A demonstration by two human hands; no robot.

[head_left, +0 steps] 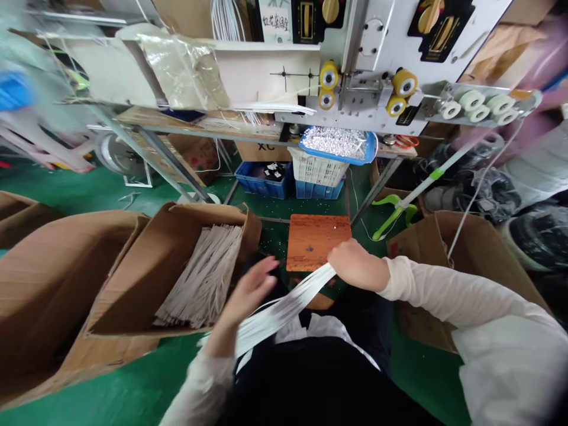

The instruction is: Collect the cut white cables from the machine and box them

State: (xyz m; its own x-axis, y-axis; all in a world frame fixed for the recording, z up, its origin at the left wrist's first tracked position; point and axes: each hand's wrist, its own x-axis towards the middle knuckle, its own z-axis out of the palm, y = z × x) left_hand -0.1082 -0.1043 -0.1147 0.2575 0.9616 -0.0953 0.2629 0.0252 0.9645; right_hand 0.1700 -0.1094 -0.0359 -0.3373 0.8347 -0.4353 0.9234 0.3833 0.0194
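Observation:
My right hand (357, 264) is closed in a fist around one end of a bundle of white cords (284, 313). The bundle slants down to the left across my lap, and its far end passes behind my left forearm. My left hand (252, 291) is beside the bundle with its fingers stretched out and slightly blurred; nothing shows in them. Below the machine, a brown wooden stool (313, 239) is just beyond my right hand. To the left of my left hand, a cardboard box (133, 284) holds many similar white cords (202, 275).
A machine with yellow rollers (328, 86) and white rollers (473, 102) stands on a bench ahead. Under it, a blue tray (368, 148) of small white pieces rests on a basket (315, 170). Another open box (470, 248) is at right, with a cord (481, 177) running into it.

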